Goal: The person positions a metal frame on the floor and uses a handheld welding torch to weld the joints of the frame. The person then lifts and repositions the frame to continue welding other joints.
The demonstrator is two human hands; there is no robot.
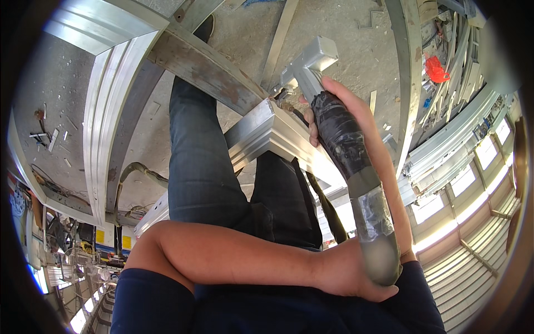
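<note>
What looks like a handheld welding gun [312, 61], with a boxy silver head and a nozzle at its left, stands in front of me. My right hand [347, 103] is wrapped round its neck, fingers showing at the left side. From the neck a thick sleeve [345, 133], bound in black and clear tape, runs back toward my chest. Across my lap my left forearm reaches right, and my left hand [356, 273] grips the sleeve's rear bend; most of its fingers are hidden. Under the nozzle lies the mitred corner of a ribbed silver metal frame [271, 131].
A rusty steel beam [208, 69] meets that corner. Another ribbed metal frame [108, 106] rises at the left, and a curved-looking steel bar [410, 83] runs at the right. Long metal profiles [453, 150] and a red bag [436, 69] lie farther right. Scraps dot the concrete floor [356, 42].
</note>
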